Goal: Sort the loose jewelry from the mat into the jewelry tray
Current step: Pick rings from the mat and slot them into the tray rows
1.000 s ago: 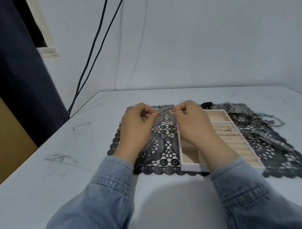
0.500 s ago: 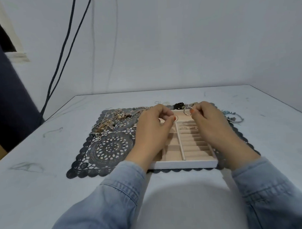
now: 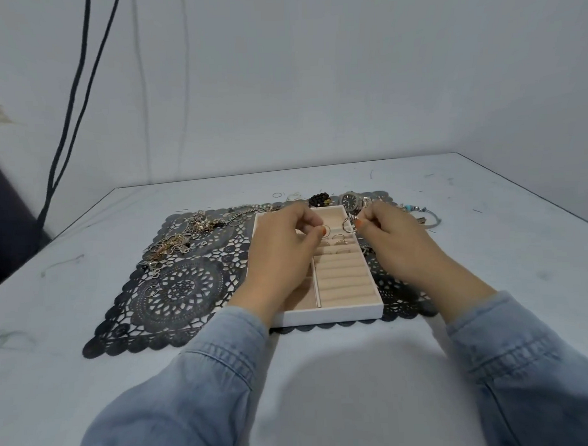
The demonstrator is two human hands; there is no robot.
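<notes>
Black lace mat, beige tray, blue denim.
The mat was charcoal black, cut in a lacy pattern of round medallions with a scalloped edge. The tray was white outside, beige inside. The chains were gold and silver, the beads black, the left ring and right ring silvery. The sleeves were faded blue denim, the fingernails orange, the table pale grey, the cables black.

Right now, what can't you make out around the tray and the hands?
All head view.
Jewelry tray left compartments: covered by the left hand.
Thin ring pinched by the left hand, silver ring pinched by the right hand: too small for detail.
Chain pile on the mat: tangled, pieces uncountable.
Mat beneath the right hand: hidden.
</notes>
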